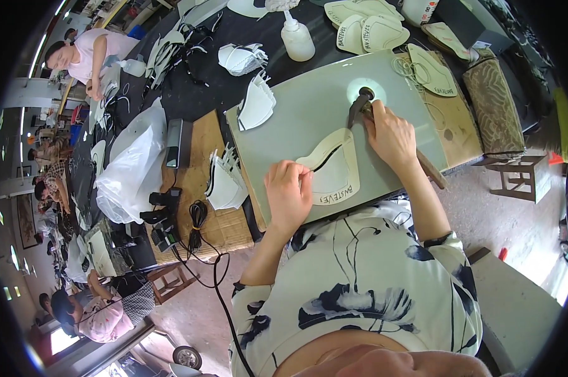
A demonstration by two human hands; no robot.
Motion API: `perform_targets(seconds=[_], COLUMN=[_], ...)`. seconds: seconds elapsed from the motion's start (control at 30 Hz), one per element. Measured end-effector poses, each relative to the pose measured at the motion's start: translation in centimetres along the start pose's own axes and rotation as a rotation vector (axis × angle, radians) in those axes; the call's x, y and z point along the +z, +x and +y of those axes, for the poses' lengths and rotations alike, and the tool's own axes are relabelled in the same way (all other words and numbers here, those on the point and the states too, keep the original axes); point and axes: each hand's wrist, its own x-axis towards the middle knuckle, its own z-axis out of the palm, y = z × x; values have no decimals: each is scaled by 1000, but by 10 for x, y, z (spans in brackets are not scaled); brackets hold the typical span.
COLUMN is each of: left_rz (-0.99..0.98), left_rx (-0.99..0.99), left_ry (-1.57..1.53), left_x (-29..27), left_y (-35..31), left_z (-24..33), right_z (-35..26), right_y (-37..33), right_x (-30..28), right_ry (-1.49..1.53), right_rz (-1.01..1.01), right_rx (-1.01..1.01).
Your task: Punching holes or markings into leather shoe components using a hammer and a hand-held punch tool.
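Observation:
A cream shoe-pattern template (348, 164) lies on the smooth grey-green work board (268, 141) in front of me. On it rests a white cut piece (332, 178) with a narrow black strip (326, 158) along its upper edge. My left hand (289, 193) pinches the strip's left end between thumb and fingers, at the template's left side. My right hand (391, 137) is wrapped round the wooden handle of a hammer (432, 171). The dark hammer head is at the far side of the hand, over the board beside a bright round light spot.
Stacks of white cut pieces (257, 102) stand left of the board. Behind it are a white squeeze bottle (297, 41) and more templates (367, 31). At left lie a plastic bag (133, 166) and coiled black cable (198, 217). Other people (101, 314) sit at tables leftward.

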Motion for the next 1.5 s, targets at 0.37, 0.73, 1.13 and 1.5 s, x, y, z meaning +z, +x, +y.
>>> perform_targets(seconds=[0.37,0.73,1.13,1.5], left_rz=[101,361,1026,677], left_rx=[138,276,-152,-46], left_ry=[143,-122,-399,266], left_x=[10,11,-49,-86], left_y=[26,13,17,35], left_z=[13,11,-36,-47], right_z=[-16,-33,-22,-8], right_y=[18,5,6,19], right_x=[-5,6,8,3], right_ry=[189,68,35,171], right_rz=[-113,-105,-38,-104], right_rx=[-96,-124,-190,-216])
